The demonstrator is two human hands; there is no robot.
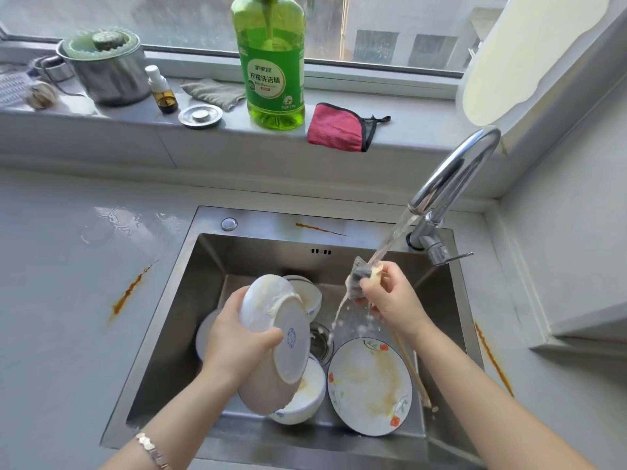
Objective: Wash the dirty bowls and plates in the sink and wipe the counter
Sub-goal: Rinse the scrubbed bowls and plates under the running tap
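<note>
The left hand (237,340) has its fingers (268,335) curled round the rim of one white plate (281,320), held tilted above the sink (210,262) with its blue-marked underside towards the camera. The right hand (390,300) grips one sponge (363,270) under the stream of water (390,239) running from the tap (451,174), and milky water drips from it towards the drain (319,340). Down in the sink lie two white bowls, one (310,293) behind the held plate and one (305,398) beneath it, soiled with yellowish residue. One floral plate (369,385) rests against the front right wall, also smeared. Beside it lies a pair of chopsticks (412,368). A further white dish (202,334) shows at the left, mostly hidden by the left hand, so I cannot tell whether it is a bowl or a plate. The grey surface (61,351) carries two orange streaks, one (130,290) left of the sink and one (493,361) to its right; a third (319,228) marks the sink's back rim. On the windowsill (407,130) stand one green detergent bottle (271,62), one pink cloth (336,127), one grey cloth (213,93), one small brown bottle (163,93), one sink stopper (200,116) and one metal pot (108,72).
</note>
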